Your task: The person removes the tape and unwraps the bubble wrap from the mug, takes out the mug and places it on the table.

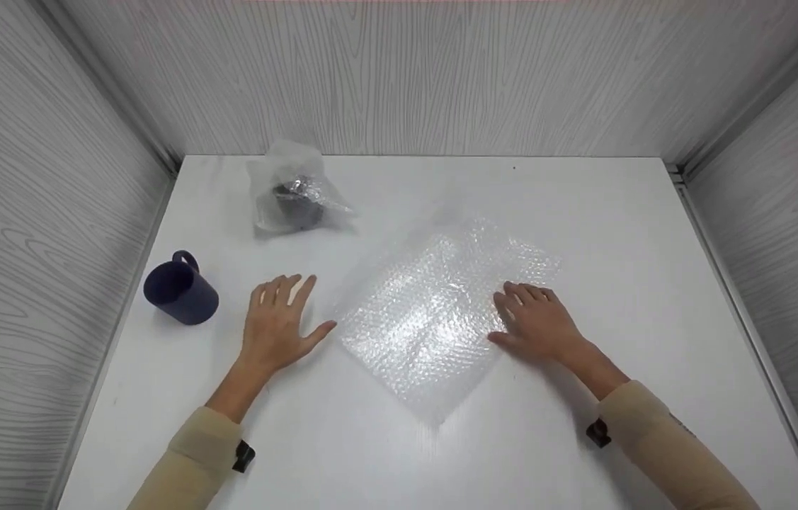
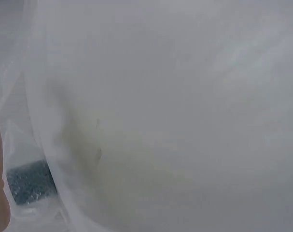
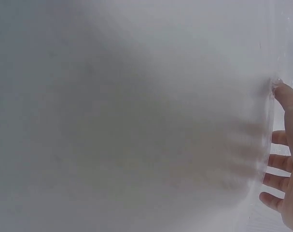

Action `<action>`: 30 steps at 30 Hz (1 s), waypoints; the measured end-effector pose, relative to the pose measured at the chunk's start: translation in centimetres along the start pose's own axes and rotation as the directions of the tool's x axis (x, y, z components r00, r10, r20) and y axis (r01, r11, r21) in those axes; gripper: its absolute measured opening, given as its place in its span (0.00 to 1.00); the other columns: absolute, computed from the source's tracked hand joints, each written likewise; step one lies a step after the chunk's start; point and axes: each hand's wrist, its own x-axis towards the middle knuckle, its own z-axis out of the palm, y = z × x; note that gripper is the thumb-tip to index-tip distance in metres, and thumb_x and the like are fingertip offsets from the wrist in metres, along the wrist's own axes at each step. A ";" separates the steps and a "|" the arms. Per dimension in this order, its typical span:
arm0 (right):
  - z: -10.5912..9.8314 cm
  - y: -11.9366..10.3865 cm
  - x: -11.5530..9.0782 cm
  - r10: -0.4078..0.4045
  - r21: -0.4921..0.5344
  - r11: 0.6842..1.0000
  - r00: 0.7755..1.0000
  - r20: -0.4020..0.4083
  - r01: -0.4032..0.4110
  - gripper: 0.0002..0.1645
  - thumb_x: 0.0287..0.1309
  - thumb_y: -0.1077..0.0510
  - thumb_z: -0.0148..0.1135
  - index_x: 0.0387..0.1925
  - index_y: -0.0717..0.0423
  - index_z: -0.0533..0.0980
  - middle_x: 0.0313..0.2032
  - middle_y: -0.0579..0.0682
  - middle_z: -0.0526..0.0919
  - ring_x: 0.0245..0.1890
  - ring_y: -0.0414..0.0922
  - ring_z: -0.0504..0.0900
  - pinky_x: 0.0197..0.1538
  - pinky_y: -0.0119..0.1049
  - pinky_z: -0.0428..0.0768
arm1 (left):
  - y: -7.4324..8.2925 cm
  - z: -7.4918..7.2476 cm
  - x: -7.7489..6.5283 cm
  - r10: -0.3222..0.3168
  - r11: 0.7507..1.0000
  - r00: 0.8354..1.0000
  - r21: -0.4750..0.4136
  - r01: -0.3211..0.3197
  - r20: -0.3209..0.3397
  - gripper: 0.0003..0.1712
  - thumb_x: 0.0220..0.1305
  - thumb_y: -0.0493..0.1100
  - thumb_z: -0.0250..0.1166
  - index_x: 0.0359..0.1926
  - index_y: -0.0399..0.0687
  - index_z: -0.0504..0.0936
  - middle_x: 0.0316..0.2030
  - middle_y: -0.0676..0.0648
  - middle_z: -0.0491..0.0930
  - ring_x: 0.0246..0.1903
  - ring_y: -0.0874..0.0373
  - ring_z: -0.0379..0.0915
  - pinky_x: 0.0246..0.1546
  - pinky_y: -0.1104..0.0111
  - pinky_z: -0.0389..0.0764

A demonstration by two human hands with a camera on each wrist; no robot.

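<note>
White table (image 1: 625, 241); grey wood-grain walls (image 1: 427, 78) along three sides.

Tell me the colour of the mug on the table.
The mug is dark navy blue; it shows best in the head view.

The left grip (image 1: 275, 333) is spread, its fingers (image 1: 287, 290) reaching forward, slightly apart, its thumb (image 1: 318, 334) jutting toward the right grip (image 1: 539, 322). There the fingers (image 3: 277, 162) bend gently and point inward and forward, thumb on the near side. Behind each grip, the left wrist (image 1: 236, 388) and right wrist (image 1: 593, 365) are bare; the left arm (image 1: 183, 464) and right arm (image 1: 675, 450) slant outward.
</note>
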 end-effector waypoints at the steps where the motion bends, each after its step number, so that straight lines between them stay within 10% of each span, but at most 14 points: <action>1: 0.0 0.0 0.0 -0.002 -0.005 1.000 1.000 0.006 0.002 0.48 0.68 0.27 0.59 0.75 0.54 0.68 0.76 0.62 0.70 0.75 0.63 0.70 0.71 0.65 0.73 | 0.5 0.1 0.1 0.019 1.000 1.000 -0.005 -0.019 0.004 0.48 0.58 0.71 0.70 0.69 0.45 0.77 0.59 0.35 0.82 0.59 0.36 0.77 0.59 0.44 0.78; 12: -0.2 0.5 -0.3 -0.041 -0.002 0.999 0.999 0.012 0.041 0.47 0.70 0.29 0.58 0.76 0.56 0.68 0.77 0.62 0.69 0.76 0.64 0.69 0.73 0.63 0.72 | 4.2 2.1 0.7 0.230 0.970 0.966 0.057 -0.238 0.119 0.34 0.68 0.66 0.68 0.68 0.57 0.79 0.63 0.42 0.81 0.63 0.44 0.78 0.59 0.51 0.81; 30: 0.2 3.4 -0.8 -0.046 0.017 0.999 0.999 -0.010 0.046 0.44 0.69 0.35 0.57 0.77 0.54 0.67 0.78 0.60 0.68 0.78 0.62 0.67 0.75 0.62 0.70 | 7.1 3.5 0.8 0.218 0.973 0.924 0.005 -0.231 0.315 0.31 0.73 0.69 0.59 0.64 0.57 0.82 0.63 0.42 0.81 0.69 0.41 0.73 0.72 0.44 0.73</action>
